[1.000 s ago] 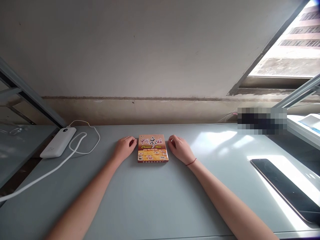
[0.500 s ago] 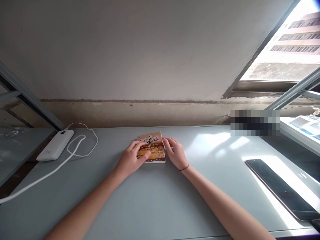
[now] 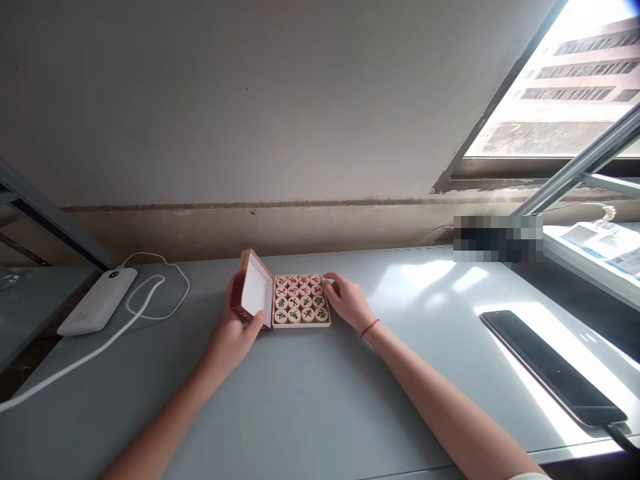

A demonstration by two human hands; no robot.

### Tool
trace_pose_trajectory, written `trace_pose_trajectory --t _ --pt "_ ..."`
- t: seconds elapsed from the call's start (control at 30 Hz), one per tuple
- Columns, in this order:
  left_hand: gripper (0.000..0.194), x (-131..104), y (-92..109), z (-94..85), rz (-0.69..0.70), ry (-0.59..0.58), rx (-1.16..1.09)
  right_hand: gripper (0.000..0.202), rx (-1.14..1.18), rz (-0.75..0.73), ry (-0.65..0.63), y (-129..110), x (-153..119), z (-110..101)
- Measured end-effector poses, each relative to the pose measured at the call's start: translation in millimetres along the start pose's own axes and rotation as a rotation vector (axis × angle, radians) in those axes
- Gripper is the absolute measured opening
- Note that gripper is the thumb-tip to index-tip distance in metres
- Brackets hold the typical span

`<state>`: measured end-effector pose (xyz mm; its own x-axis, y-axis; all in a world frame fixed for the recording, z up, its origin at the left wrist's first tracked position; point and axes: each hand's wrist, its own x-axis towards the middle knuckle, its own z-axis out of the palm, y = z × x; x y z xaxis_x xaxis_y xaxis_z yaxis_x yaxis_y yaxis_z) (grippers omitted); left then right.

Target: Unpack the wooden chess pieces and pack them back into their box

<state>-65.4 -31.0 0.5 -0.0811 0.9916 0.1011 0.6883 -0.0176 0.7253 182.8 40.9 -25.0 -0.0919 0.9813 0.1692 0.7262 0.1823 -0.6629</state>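
A shallow white box tray (image 3: 303, 325) lies on the grey desk (image 3: 320, 393), packed with several round chess pieces (image 3: 301, 300) bearing red characters in the upper rows and black ones in the lower. My left hand (image 3: 236, 330) grips the box lid (image 3: 257, 290), which is tilted up at the tray's left side, its white inside facing right. My right hand (image 3: 347, 301), a thin red band at its wrist, rests against the tray's right edge with fingers curled; whether it pinches the edge is hard to see.
On the left lie a white power bank (image 3: 99, 300) and its looping white cable (image 3: 113, 340). A black phone (image 3: 553, 367) with a cable lies at the right, near a blurred dark object (image 3: 495, 239). A wall (image 3: 250, 133) stands behind the desk.
My left hand has lifted the lid off to the left, uncovering the pieces. My right hand stays at the box's right side. The whole view has shifted slightly.
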Motion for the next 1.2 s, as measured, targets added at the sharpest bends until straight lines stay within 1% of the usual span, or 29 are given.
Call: trace_pose_trajectory --t 0.03,0.07,0.1,0.13,0.17,0.2,0.23,0.27,0.3,0.33,0.37,0.4,0.43,0.47,0.5,0.57,0.63,0.7,0.77,0.83,0.87,0.97,1.07,1.13,1.2 --pt "0.052 -2.3 -5.7 -2.0 -0.075 -0.072 -0.105 0.030 -0.003 0.006 -0.019 0.1 0.6 -0.3" --pt "0.049 -4.3 -11.3 -4.7 -0.162 -0.128 -0.198 0.031 -0.002 0.014 -0.038 -0.2 0.9 -1.0" --pt "0.051 -5.8 -16.6 -8.4 -0.242 -0.133 -0.256 0.031 0.001 0.023 -0.059 -0.9 1.0 -2.0" --pt "0.057 -6.7 -21.6 -13.4 -0.300 -0.086 -0.267 0.032 0.007 0.033 -0.082 -1.6 1.0 -3.2" --pt "0.067 -7.1 -26.2 -19.6 -0.324 0.077 -0.234 0.032 0.014 0.041 -0.103 -2.5 1.0 -4.5" --pt "0.077 -7.1 -30.1 -26.9 -0.311 0.274 -0.170 0.033 0.020 0.046 -0.123 -3.3 0.9 -5.7" --pt "0.085 -6.7 -33.0 -34.5 -0.283 0.445 -0.092 0.034 0.024 0.049 -0.139 -4.1 0.8 -6.9" --pt "0.087 -6.2 -34.6 -41.6 -0.226 0.545 -0.029 0.035 0.023 0.050 -0.152 -4.9 0.6 -7.8" --pt "0.081 -5.5 -34.8 -47.3 -0.172 0.578 0.022 0.036 0.019 0.049 -0.166 -5.8 0.4 -8.5" --pt "0.070 -4.8 -33.4 -50.8 -0.115 0.526 0.060 0.038 0.012 0.049 -0.180 -6.8 0.2 -9.0" --pt "0.056 -3.9 -30.6 -51.5 -0.059 0.423 0.084 0.040 0.004 0.049 -0.193 -7.9 -0.2 -9.3" --pt "0.042 -2.6 -26.8 -49.3 -0.013 0.294 0.111 0.042 -0.003 0.050 -0.204 -9.1 -0.7 -9.4" --pt "0.037 -0.9 -22.4 -44.5 0.022 0.172 0.143 0.043 -0.006 0.050 -0.214 -10.5 -1.3 -9.2" --pt "0.037 1.3 -17.8 -37.8 0.049 0.069 0.174 0.044 -0.005 0.049 -0.223 -12.0 -2.0 -8.9" --pt "0.039 3.8 -13.5 -30.2 0.066 -0.010 0.200 0.045 -0.001 0.046 -0.232 -13.5 -2.8 -8.3" --pt "0.040 8.7 -6.7 -15.6 0.075 -0.073 0.266 0.046 0.009 0.031 -0.246 -16.7 -4.8 -6.7" --pt "0.037 10.5 -3.4 -6.5 0.080 -0.132 0.332 0.045 0.009 0.006 -0.258 -20.0 -7.0 -4.8" --pt "0.036 7.8 -3.4 -4.6 0.082 -0.197 0.381 0.044 0.005 -0.015 -0.269 -23.0 -8.9 -2.8" --pt "0.035 2.3 -5.2 -7.8 0.073 -0.257 0.406 0.042 -0.005 -0.021 -0.280 -25.7 -10.3 -1.2" --pt "0.034 -2.1 -6.3 -12.9 0.067 -0.279 0.424 0.041 -0.022 -0.016 -0.281 -27.5 -11.1 0.2" --pt "0.033 -2.6 -6.0 -15.1 0.069 -0.267 0.438 0.041 -0.030 -0.014 -0.280 -28.1 -11.3 0.8" --pt "0.032 6.5 0.7 -17.5 0.102 -0.150 0.498 0.042 -0.046 -0.018 -0.272 -28.9 -11.4 2.3" --pt "0.033 26.5 14.2 -11.9 0.182 -0.058 0.604 0.043 -0.051 -0.031 -0.262 -29.4 -12.7 3.6" --pt "0.032 39.3 22.9 -4.7 0.228 -0.028 0.786 0.044 -0.048 -0.042 -0.245 -30.1 -14.5 4.7" --pt "0.030 47.5 28.0 2.8 0.230 -0.021 0.838 0.044 -0.050 -0.050 -0.228 -30.8 -16.5 6.0"
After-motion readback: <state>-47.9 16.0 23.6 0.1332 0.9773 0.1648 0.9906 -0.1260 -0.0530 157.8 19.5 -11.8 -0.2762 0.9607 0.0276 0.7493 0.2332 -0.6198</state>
